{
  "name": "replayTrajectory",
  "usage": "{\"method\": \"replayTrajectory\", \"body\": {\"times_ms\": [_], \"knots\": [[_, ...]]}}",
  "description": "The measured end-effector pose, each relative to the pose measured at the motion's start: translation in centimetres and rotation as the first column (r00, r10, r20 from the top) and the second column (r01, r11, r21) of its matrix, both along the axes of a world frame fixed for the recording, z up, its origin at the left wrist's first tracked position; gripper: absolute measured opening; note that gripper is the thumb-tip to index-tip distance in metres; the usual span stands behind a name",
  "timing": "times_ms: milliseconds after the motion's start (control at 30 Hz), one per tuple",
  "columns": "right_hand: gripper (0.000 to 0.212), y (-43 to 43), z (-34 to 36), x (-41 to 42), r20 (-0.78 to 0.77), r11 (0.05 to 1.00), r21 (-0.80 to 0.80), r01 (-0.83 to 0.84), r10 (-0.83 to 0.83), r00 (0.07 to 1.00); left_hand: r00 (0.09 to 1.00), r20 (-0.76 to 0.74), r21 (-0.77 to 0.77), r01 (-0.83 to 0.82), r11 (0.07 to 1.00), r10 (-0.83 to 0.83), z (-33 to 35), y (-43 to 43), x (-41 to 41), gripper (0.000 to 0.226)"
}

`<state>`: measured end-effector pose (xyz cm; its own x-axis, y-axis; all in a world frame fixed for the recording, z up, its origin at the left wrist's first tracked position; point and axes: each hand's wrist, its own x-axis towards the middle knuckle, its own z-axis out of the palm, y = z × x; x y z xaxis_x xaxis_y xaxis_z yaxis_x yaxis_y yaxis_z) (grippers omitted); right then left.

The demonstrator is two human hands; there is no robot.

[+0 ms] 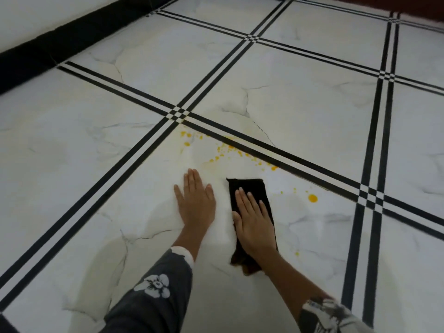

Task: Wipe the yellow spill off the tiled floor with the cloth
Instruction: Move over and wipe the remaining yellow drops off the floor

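A dark folded cloth [249, 188] lies flat on the white marble-look tiled floor [300, 111]. My right hand [254, 219] presses flat on the cloth's middle, fingers together and pointing away from me. My left hand [195, 200] rests palm-down on bare tile just left of the cloth, holding nothing. Yellow spill drops [224, 150] are scattered ahead of both hands along a black tile stripe. A bigger yellow drop [312, 198] sits to the right of the cloth, and a small one [297, 253] lies near my right forearm.
Black double stripes [153, 140] cross the floor in a grid. A black skirting [60, 44] runs along the white wall at the far left. A dark brown edge [422, 8] shows at the top right. My patterned grey sleeves fill the bottom.
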<state>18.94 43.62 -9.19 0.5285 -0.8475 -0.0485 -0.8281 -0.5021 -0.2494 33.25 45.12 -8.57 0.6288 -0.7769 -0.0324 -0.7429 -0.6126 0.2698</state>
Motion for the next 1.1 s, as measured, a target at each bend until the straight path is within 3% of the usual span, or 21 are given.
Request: {"method": "replayTrajectory", "body": {"times_ms": [67, 167, 267, 433, 600, 733, 967, 1100], "knots": [[0.059, -1.5, 0.1, -1.2, -0.010, 0.998, -0.026, -0.057, 0.056, 0.998, 0.992, 0.010, -0.015, 0.123, 0.992, -0.123, 0.0, -0.6, -2.6, 0.058], [0.064, -3.7, -0.3, -3.5, 0.046, 0.995, -0.035, 0.096, -0.094, 0.994, 0.978, 0.036, 0.005, 0.205, 0.979, -0.205, -0.5, -0.8, -4.0, 0.059], [0.059, -0.5, -0.2, -4.9, 0.024, 0.981, -0.063, 0.182, -0.181, 0.983, 0.978, 0.065, 0.026, 0.199, 0.980, -0.200, -1.2, -0.9, -3.9, 0.060], [0.056, -0.7, 0.1, -6.1, 0.016, 0.998, -0.012, 0.069, -0.069, 0.997, 0.974, 0.080, 0.029, 0.211, 0.977, -0.212, -1.0, -0.8, -4.1, 0.060], [0.061, 0.0, -0.1, -6.3, 0.031, 0.979, -0.035, 0.203, -0.202, 0.979, 0.974, 0.088, -0.009, 0.209, 0.978, -0.207, -1.3, -0.7, -3.9, 0.059], [0.054, 3.0, -0.6, -7.7, 0.050, 0.994, -0.002, 0.107, -0.107, 0.993, 0.978, 0.065, -0.020, 0.202, 0.979, -0.200, -1.0, -0.8, -4.0, 0.059], [0.060, -4.2, -0.1, -11.3, 0.015, 0.909, 0.017, 0.417, -0.417, 0.909, 0.973, 0.071, -0.042, 0.223, 0.974, -0.220, -1.2, -0.7, -3.7, 0.058], [0.055, -8.0, -0.2, -13.7, 0.023, 0.777, 0.025, 0.629, -0.629, 0.777, 0.975, 0.071, -0.052, 0.215, 0.975, -0.211, -1.3, -0.8, -3.7, 0.059]]}}
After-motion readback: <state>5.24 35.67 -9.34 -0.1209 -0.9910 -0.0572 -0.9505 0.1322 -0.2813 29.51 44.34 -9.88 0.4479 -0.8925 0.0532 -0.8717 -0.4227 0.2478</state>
